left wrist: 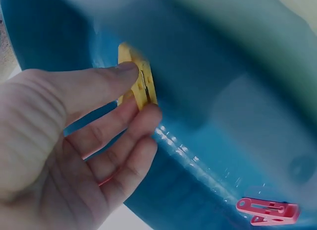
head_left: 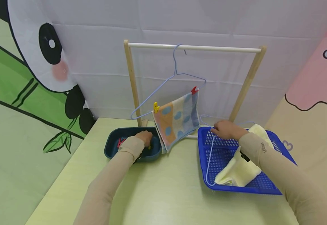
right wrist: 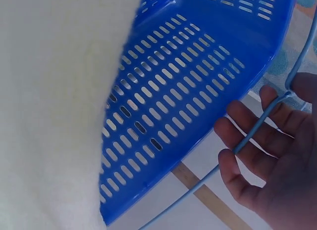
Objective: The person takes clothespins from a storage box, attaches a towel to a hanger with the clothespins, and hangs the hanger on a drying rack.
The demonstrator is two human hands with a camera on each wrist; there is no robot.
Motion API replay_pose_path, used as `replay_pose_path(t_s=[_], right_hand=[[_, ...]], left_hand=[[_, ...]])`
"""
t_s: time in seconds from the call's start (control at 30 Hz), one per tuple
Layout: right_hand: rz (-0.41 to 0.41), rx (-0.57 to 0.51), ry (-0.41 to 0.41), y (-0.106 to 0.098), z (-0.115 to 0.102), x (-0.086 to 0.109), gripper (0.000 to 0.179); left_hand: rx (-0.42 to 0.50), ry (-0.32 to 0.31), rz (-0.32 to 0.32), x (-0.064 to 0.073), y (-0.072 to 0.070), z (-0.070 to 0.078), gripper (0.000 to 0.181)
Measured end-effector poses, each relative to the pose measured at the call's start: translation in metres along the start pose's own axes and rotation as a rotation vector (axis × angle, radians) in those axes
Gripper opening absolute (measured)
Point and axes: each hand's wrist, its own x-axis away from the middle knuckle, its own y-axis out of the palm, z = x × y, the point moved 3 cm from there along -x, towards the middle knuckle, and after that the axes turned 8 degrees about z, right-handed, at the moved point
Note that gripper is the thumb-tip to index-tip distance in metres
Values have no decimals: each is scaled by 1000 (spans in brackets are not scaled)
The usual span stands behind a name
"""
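Observation:
Inside the dark teal basin point(head_left: 108, 143), my left hand point(head_left: 144, 137) pinches a yellow clothespin point(left wrist: 148, 88) between thumb and fingers. A red clothespin point(left wrist: 270, 211) lies on the basin floor. My right hand point(head_left: 226, 129) holds a light blue wire hanger point(right wrist: 257, 122) near its neck, over the far side of the blue basket point(head_left: 201, 156). Against the basket and partly under the right forearm is a pale yellow towel point(head_left: 240, 172); whether it hangs on the hanger is partly hidden.
Behind the containers stands a rack with a white rail point(head_left: 217, 48) and wooden posts. A second blue hanger point(head_left: 159, 88) hangs from it, tilted, bearing a patterned towel point(head_left: 177, 117) clipped by a yellow clothespin point(head_left: 156, 107) and a red clothespin point(head_left: 194, 90).

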Motion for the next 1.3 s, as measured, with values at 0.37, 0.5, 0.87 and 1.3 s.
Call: replay_pose_path(t_s=[0.37, 0.5, 0.87, 1.3], right_hand=[[45, 31, 39, -4, 4, 5, 37], [58, 41, 59, -8, 4, 10, 45], [113, -19, 98, -27, 10, 29, 59], [165, -141, 127, -48, 14, 51, 60]], left_hand=[[20, 64, 76, 6, -4, -2, 11], [0, 80, 97, 5, -4, -5, 10], [35, 89, 104, 18, -20, -13, 6], [131, 41, 161, 26, -24, -33, 16]])
